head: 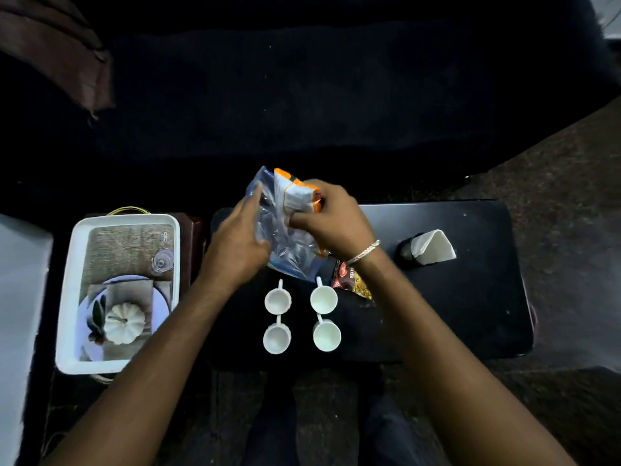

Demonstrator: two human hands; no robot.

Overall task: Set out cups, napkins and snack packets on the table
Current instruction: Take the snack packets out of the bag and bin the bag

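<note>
1. The right hand (332,223) is clamped on an orange-and-white snack packet (297,196), fingers curled round its lower end. The packet stands nearly upright, long axis running away from the person, its top edge clear of the bag mouth.
2. The left hand (240,240) rests flat against the near-left side of a clear plastic bag (285,243), fingers extended and together, steadying it rather than gripping; whether the thumb pinches the film cannot be told.
3. The bag sits on the black table (470,297), just beyond the four white cups (300,317), which stand in a two-by-two block.
4. A second, dark snack packet (353,284) lies flat under the right wrist, beside the far-right cup.
5. The napkin holder (430,248) stands well to the right.
6. Judgement: the packet comes out along its own axis, up and away; bare table lies to the right, so the right hand is better placed to set it down.
</note>
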